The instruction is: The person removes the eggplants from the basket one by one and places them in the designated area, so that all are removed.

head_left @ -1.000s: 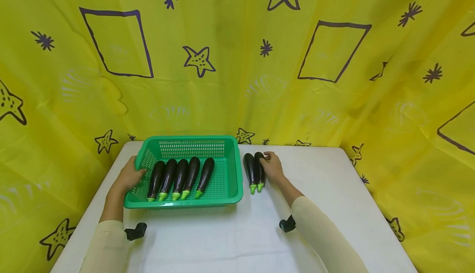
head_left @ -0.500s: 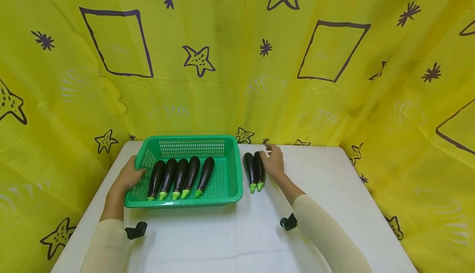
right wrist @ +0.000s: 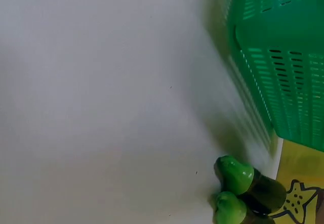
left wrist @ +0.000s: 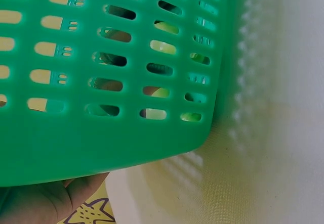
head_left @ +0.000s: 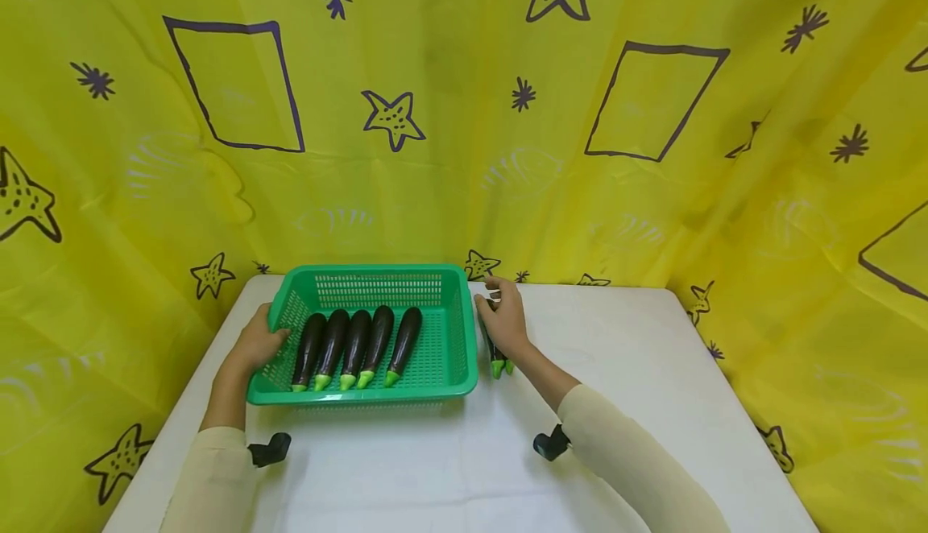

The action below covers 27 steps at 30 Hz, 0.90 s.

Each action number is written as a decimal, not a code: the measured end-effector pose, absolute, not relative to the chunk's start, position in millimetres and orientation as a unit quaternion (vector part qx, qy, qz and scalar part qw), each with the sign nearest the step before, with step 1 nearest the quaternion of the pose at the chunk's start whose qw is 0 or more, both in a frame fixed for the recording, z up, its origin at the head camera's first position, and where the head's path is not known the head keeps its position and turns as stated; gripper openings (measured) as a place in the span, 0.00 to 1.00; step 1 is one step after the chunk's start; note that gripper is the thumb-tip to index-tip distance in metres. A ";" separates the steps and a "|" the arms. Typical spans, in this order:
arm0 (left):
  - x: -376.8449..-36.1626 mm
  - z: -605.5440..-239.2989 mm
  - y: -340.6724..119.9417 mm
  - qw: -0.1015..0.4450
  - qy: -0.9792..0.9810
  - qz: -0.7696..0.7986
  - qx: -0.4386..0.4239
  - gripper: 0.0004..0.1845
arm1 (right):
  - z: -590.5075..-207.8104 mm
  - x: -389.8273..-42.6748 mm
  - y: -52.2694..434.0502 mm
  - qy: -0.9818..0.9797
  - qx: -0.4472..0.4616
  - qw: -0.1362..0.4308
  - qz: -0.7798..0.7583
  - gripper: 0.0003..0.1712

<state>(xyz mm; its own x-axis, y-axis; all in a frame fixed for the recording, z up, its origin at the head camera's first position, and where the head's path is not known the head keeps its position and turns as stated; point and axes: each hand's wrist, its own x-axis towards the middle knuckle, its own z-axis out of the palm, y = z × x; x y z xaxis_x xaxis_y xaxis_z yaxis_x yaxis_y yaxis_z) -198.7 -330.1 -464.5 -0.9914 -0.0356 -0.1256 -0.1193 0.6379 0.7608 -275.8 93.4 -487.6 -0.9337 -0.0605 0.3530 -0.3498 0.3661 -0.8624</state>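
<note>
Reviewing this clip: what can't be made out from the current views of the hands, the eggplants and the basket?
- Head view: the right hand covers most of the two eggplants beside the green basket; whether its fingers grip them cannot be told.
- Right wrist view: only the eggplants' green stem ends show at the bottom edge; the hand is out of frame.
- Left wrist view: the basket wall fills the frame; the left hand shows only as a sliver below it.

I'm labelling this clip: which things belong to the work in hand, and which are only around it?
In the work:
green basket, left hand on its rim
five eggplants in basket
two eggplants on table under right hand

Only around:
white table
yellow patterned curtain
</note>
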 end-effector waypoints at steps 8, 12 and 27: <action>-199.0 -464.9 -328.1 0.048 0.904 0.424 -0.040 0.34 | -476.5 -268.6 77.7 -0.803 0.183 0.144 0.548 0.23; -199.4 -465.6 -328.5 0.051 0.903 0.424 -0.042 0.34 | -469.6 -263.8 69.4 -0.799 0.220 0.147 0.541 0.24; -196.8 -461.7 -326.9 0.060 0.908 0.411 -0.050 0.34 | -458.7 -260.3 38.7 -0.830 0.281 0.058 0.478 0.31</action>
<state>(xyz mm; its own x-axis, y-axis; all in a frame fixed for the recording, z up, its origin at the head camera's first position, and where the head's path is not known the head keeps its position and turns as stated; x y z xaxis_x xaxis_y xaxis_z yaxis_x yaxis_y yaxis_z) -196.8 -326.9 -461.7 -0.9879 -0.0412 -0.1493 -0.1394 0.6572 0.7407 -260.3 38.7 -458.7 -0.8357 -0.4109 0.3644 -0.5213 0.3845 -0.7619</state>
